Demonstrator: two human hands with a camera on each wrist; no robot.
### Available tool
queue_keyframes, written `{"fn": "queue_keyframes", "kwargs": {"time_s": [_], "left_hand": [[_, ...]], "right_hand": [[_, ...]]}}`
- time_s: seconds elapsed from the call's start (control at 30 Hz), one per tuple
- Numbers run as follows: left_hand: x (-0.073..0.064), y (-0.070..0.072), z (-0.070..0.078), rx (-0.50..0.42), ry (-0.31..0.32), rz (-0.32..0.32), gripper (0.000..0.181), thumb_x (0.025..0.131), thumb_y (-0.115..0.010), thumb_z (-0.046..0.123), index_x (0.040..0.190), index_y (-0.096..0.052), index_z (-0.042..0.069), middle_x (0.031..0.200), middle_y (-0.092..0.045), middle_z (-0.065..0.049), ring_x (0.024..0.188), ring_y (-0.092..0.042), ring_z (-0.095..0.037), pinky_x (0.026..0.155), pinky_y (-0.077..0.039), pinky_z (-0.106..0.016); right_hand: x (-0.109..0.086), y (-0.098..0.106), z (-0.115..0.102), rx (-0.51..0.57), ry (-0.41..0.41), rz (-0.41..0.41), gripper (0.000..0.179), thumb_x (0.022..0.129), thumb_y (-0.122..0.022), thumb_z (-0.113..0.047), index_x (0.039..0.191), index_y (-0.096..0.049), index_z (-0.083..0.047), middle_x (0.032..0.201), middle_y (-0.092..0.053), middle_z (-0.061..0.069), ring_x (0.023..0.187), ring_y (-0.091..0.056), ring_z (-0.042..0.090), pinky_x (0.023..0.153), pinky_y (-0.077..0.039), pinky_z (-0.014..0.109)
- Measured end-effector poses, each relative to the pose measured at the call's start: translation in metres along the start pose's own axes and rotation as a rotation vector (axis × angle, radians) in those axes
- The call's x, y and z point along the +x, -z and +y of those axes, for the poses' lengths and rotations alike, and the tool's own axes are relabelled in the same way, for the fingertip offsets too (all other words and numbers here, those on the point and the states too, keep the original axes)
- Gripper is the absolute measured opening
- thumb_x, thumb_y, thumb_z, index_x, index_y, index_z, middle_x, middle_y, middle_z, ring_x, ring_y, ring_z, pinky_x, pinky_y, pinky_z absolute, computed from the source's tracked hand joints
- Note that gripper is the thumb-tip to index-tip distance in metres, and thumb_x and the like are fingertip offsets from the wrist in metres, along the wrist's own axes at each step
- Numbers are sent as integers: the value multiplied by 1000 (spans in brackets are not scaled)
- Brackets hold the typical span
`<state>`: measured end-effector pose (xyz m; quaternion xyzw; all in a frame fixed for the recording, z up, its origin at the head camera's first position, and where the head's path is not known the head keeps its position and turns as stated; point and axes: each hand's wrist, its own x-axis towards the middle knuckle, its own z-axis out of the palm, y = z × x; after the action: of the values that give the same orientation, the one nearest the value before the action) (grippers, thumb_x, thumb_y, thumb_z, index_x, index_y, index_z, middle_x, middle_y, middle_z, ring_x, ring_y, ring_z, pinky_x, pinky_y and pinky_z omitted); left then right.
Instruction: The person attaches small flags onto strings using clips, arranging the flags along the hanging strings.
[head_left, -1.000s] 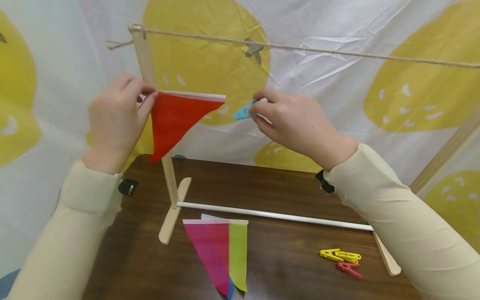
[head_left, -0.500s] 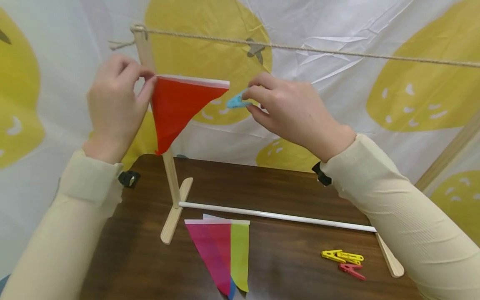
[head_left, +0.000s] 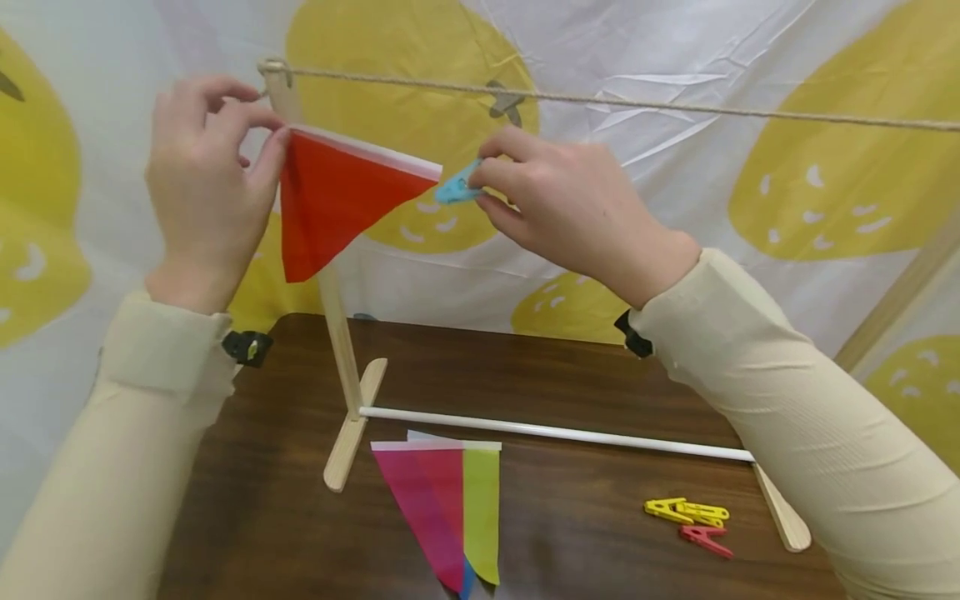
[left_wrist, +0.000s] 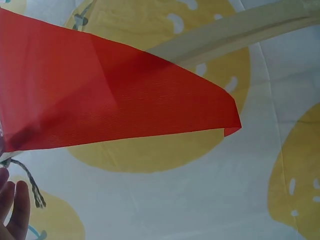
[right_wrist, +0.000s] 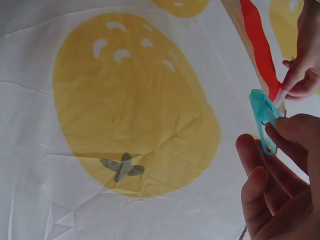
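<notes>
My left hand (head_left: 213, 179) pinches the upper left corner of a red triangular pennant (head_left: 341, 196) with a white top band. The pennant hangs below the twine line (head_left: 420, 82), in front of the left wooden post, its band sloping down to the right. In the left wrist view the red pennant (left_wrist: 120, 90) fills much of the picture, its tip slightly folded. Between thumb and fingers my right hand (head_left: 570, 204) holds a light blue clothespin (head_left: 457, 185), just right of the pennant's free corner. The right wrist view shows this clothespin (right_wrist: 263, 120) by its handles.
Pink, yellow-green and blue pennants (head_left: 482, 508) lie overlapped on the brown table (head_left: 570, 533). Yellow clothespins (head_left: 686, 510) and a red clothespin (head_left: 707, 540) lie at the right. A white rod (head_left: 555, 432) joins the stand's wooden feet (head_left: 347, 454). A lemon-print cloth hangs behind.
My left hand has raised the red pennant toward the line and slightly left, and its band now tilts. My right hand has moved up and left with the light blue clothespin.
</notes>
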<state>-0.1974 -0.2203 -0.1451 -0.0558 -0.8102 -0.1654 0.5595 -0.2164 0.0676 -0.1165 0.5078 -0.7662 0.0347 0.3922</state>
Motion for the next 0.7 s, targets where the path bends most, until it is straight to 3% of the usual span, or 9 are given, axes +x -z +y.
{"fn": "queue_keyframes", "kwargs": {"time_s": [0.27, 0.47, 0.7], "left_hand": [[8, 1, 4, -14, -16, 31, 43, 90, -44, 37, 94, -62, -3, 123, -51, 1, 110, -41, -13, 78, -45, -30], [14, 2, 6, -72, 12, 8, 43, 90, -44, 39, 101, -62, 2, 127, -48, 11, 113, -39, -4, 82, -41, -21], [19, 0, 3, -107, 22, -3, 37, 89, -46, 36, 111, -61, 10, 118, -55, 8, 107, -42, -3, 81, -42, -19]], "right_hand": [[8, 5, -2, -10, -13, 0, 19, 88, -53, -19, 96, -67, -10, 97, -58, 4, 54, -52, 18, 46, -40, 32], [7, 7, 0, -3, -24, 11, 19, 87, -53, -18, 96, -68, -10, 99, -59, 4, 56, -53, 19, 47, -40, 32], [5, 9, 0, 13, -38, 44, 18, 88, -53, -18, 96, -67, -10, 103, -58, 4, 58, -55, 19, 47, -40, 34]]}}
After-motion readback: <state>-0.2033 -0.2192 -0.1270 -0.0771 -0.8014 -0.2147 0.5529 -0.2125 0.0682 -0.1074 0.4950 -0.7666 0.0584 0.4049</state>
